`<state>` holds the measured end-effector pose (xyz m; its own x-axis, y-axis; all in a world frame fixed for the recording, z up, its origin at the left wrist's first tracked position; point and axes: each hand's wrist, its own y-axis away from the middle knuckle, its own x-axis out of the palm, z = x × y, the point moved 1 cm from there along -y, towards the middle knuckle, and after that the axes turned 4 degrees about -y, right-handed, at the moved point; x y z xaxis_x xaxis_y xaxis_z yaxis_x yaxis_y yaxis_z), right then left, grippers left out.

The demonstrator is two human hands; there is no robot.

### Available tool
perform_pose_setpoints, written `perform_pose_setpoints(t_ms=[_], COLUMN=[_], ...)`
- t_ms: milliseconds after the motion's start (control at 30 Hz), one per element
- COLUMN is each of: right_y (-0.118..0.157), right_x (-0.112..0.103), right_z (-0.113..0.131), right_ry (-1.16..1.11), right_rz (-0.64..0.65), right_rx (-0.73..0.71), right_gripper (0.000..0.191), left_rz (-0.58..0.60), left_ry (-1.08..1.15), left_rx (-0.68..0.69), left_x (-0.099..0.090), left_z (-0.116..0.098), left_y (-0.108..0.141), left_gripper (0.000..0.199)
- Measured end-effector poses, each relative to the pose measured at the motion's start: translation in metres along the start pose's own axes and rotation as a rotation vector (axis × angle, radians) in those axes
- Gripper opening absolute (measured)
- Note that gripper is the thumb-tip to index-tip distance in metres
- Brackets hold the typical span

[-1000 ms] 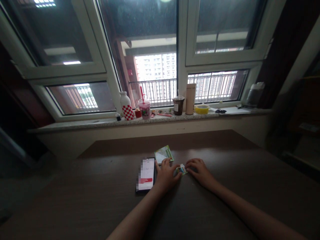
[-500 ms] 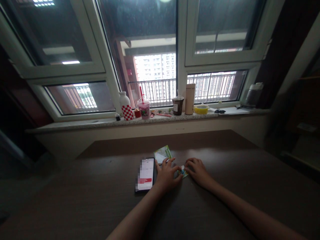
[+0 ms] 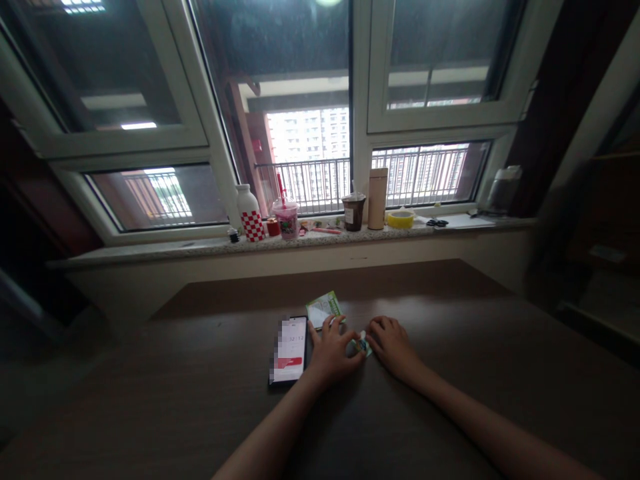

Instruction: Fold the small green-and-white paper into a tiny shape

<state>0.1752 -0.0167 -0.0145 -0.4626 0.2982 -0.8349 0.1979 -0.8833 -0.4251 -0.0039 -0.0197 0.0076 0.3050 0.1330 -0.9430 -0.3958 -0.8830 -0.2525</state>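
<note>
You are working at the brown desk with both hands over its middle, well in from its far left and far right corners. The small printed piece is lying between your hands, some way back from the far edge. Your left hand is gripping it, thumb and forefinger closing on its left part, while the other fingers are spreading toward the far edge. Your right hand is resting on its other side, fingers curling, the tips meeting its right edge; you cannot tell from here whether they are pinching it or only touching it.

The green-and-white card is lying nearer the far edge, just beyond your left fingers, and its near right corner is partly hiding behind them. The phone is lying face up just left of your left hand, its long sides running toward the far edge and its screen showing a red bar.

Past the far edge, the checkered bottle, the brown cup and the yellow tape roll are standing along the windowsill.
</note>
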Motion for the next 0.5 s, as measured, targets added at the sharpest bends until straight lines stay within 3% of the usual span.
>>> perform_pose_setpoints(t_ms=[233,500], right_y=[0.000,-0.004], right_x=[-0.001,0.000], right_z=[-0.001,-0.005], right_ry=[-0.024,-0.086], right_rz=[0.012,0.080], right_rx=[0.018,0.079], right_gripper=[0.016,0.020], left_rz=[0.038,-0.027], left_ry=[-0.016,-0.085], left_rx=[-0.048,-0.091], left_x=[0.001,0.001], left_z=[-0.004,-0.011], left_y=[0.000,0.003], left_gripper=[0.037,0.035])
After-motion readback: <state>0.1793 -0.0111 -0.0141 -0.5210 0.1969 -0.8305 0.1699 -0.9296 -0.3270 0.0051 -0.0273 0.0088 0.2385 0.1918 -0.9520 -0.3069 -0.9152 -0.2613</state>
